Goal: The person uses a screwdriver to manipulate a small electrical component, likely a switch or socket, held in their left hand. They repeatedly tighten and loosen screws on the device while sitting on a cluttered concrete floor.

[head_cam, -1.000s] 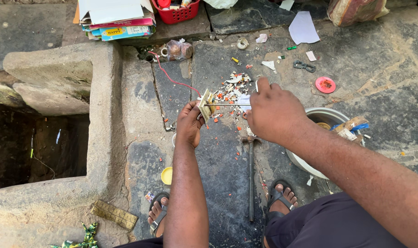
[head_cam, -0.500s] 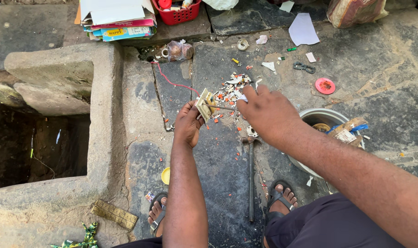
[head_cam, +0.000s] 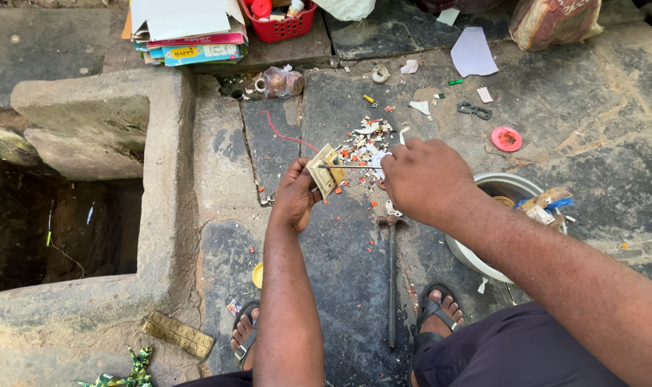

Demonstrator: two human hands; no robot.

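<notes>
Over stone paving, two hands: left hand (head_cam: pixel 296 197) gripping one switch plate (head_cam: pixel 324 169), right hand (head_cam: pixel 425 178) gripping one screwdriver (head_cam: pixel 349 167)

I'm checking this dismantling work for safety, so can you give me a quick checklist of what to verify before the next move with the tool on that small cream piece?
1. Left hand grips the cream plastic piece firmly: ok, fingers wrap its lower edge.
2. Thin metal tool in the right hand meets the piece: ok, its tip touches the piece.
3. Left fingers out of the tool's line: cannot tell, they sit close behind the piece.
4. Hammer lying within reach on the stone floor: ok, between the sandalled feet.
5. Bowl beside the right arm, ready for scraps: ok.
6. Toes covered against the broken bits: not ok, open sandals.
</notes>
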